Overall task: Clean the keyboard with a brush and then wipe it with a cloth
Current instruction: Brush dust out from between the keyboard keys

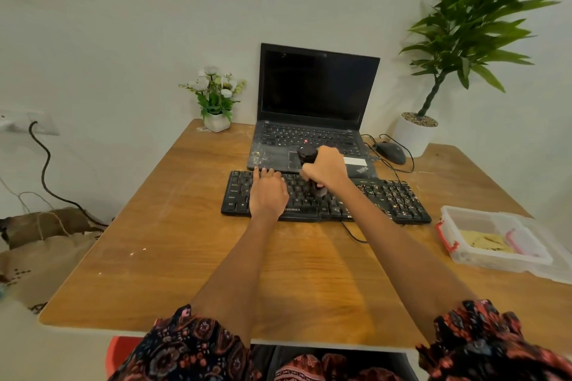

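Note:
A black keyboard (387, 198) lies across the middle of the wooden table (185, 241), with pale crumbs scattered over its right half. My left hand (267, 193) rests flat on the left part of the keys, fingers straight. My right hand (326, 168) grips a dark brush (307, 154) upright by its thick handle. The brush's lower end (319, 191) touches the keys near the keyboard's middle. A yellowish cloth (484, 241) lies inside a clear plastic box at the right.
An open black laptop (315, 93) with a dusty palm rest stands just behind the keyboard. A black mouse (391, 152) and cables lie at its right. A small flower pot (216, 120) sits back left, a large potted plant (416, 133) back right. The clear plastic box (464, 257) sits near the table's right edge.

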